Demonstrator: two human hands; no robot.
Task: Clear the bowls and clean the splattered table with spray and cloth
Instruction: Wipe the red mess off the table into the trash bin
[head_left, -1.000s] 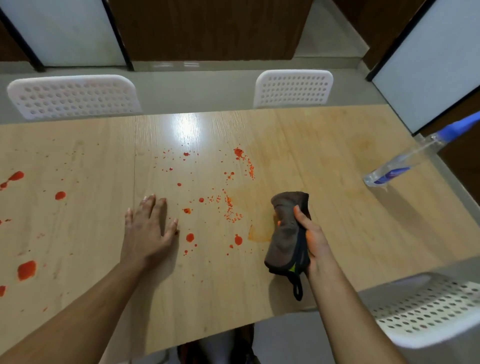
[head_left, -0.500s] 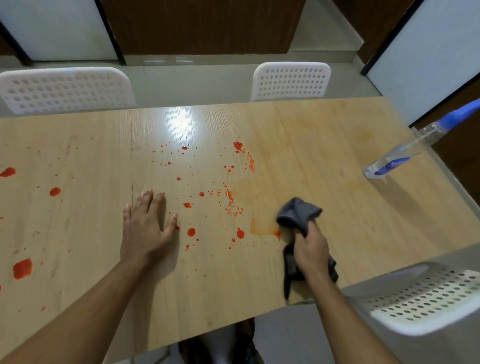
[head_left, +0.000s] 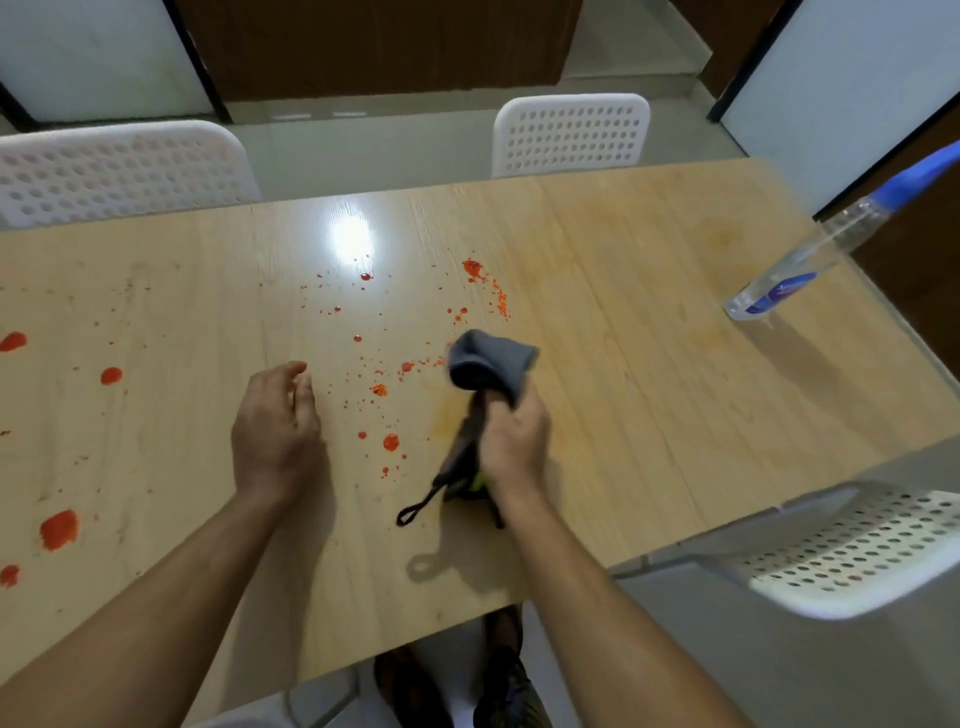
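Note:
The wooden table (head_left: 623, 364) carries red splatters (head_left: 389, 441) across its middle and left part, with larger blobs (head_left: 58, 529) at the far left. My right hand (head_left: 514, 441) grips a grey cloth (head_left: 491, 361) bunched above the table, its black loop (head_left: 413, 513) dangling near the surface. My left hand (head_left: 275, 431) hovers over the table left of the cloth, fingers loosely curled and holding nothing. A clear spray bottle with a blue head (head_left: 810, 260) stands at the table's right edge. No bowls are in view.
Two white perforated chairs (head_left: 571, 135) (head_left: 114, 171) stand behind the table's far side. Another white chair (head_left: 857, 556) sits at the near right corner. My feet (head_left: 509, 686) show under the near edge. An orange smear (head_left: 452, 415) lies beside the cloth.
My right hand has carried the cloth leftward and forward over the splatters. My left hand has lifted off the table, and its fingers have curled.

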